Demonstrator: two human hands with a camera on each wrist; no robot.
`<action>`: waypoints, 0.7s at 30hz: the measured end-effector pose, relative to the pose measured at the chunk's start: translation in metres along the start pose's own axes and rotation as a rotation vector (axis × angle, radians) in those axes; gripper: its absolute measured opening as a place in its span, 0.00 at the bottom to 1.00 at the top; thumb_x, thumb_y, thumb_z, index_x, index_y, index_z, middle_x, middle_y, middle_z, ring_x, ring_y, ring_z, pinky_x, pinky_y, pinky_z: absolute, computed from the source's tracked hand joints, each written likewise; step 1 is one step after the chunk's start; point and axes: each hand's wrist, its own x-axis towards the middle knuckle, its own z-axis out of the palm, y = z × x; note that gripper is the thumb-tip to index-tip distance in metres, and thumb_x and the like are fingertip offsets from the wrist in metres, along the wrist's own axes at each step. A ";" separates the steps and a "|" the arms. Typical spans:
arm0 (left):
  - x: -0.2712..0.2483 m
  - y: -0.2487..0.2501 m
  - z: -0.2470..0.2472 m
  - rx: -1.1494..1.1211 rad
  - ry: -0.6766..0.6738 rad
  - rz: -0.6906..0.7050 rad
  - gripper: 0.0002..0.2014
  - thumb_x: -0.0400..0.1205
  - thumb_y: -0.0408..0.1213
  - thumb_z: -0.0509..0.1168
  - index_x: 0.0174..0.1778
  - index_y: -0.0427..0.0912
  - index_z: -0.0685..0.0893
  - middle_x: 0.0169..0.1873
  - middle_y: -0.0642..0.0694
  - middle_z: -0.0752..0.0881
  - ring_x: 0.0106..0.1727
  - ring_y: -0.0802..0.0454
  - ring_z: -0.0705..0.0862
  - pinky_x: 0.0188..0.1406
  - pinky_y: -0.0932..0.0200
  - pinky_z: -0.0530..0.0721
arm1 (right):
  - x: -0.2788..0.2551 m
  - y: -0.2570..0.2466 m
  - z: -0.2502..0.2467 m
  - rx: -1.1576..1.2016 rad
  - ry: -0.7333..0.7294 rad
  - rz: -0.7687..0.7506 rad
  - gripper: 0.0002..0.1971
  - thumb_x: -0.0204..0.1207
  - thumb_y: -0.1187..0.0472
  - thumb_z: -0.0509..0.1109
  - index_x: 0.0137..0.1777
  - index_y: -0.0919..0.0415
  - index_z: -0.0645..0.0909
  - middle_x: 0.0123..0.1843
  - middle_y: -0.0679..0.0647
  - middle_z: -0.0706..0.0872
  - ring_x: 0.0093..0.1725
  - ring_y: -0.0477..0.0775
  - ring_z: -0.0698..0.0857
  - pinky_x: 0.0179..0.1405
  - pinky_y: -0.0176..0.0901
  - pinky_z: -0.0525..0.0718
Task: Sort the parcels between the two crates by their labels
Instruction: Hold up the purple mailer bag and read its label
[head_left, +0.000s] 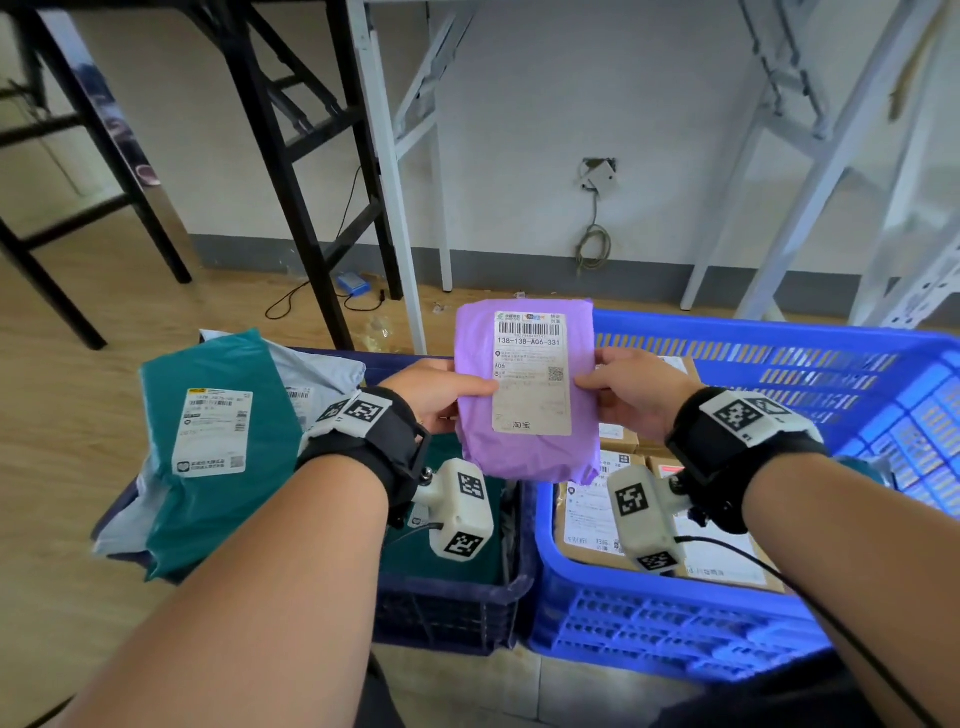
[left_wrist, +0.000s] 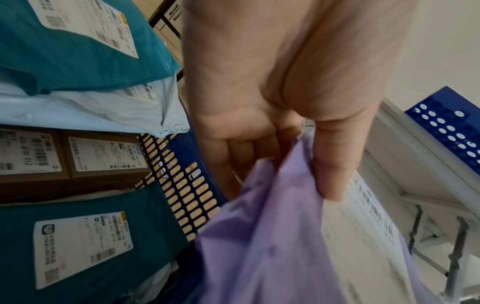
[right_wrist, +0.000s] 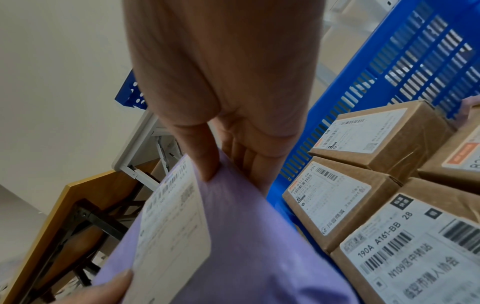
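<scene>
Wood-look floor, two slotted plastic crates. Left hand (head_left: 434, 389) and right hand (head_left: 636, 389) pinch soft, crinkled purple parcel (head_left: 524, 447) upright above dark crate (head_left: 457, 613) and blue crate (head_left: 675, 629), paper label facing up.

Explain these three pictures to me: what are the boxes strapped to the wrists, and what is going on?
No robot here: a person sorts parcels, wearing a camera on the head and one on each wrist. The wide picture is the head view; the two close-ups look along each hand. The left hand and right hand hold up a purple parcel by its side edges, label facing the person. Below, the dark blue crate holds soft bags, the bright blue crate cardboard boxes.
</scene>
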 end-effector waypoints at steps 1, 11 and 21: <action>0.000 0.000 0.002 -0.008 0.002 0.004 0.17 0.78 0.30 0.72 0.63 0.34 0.83 0.56 0.37 0.89 0.56 0.40 0.88 0.55 0.48 0.86 | 0.000 -0.001 -0.002 0.010 -0.001 -0.005 0.13 0.82 0.73 0.61 0.64 0.68 0.79 0.58 0.63 0.87 0.53 0.60 0.86 0.50 0.47 0.87; 0.015 0.012 0.071 -0.065 -0.157 0.039 0.12 0.79 0.24 0.69 0.58 0.33 0.83 0.52 0.40 0.89 0.40 0.49 0.90 0.35 0.59 0.89 | -0.024 -0.004 -0.076 -0.013 0.121 -0.023 0.05 0.80 0.67 0.67 0.52 0.64 0.83 0.49 0.57 0.87 0.44 0.51 0.85 0.39 0.36 0.87; 0.036 0.000 0.148 0.063 -0.272 0.003 0.09 0.82 0.21 0.62 0.53 0.35 0.83 0.37 0.43 0.90 0.32 0.52 0.89 0.31 0.62 0.89 | -0.051 0.026 -0.159 -0.068 0.259 0.090 0.07 0.79 0.69 0.66 0.45 0.60 0.84 0.41 0.56 0.87 0.35 0.51 0.86 0.37 0.38 0.88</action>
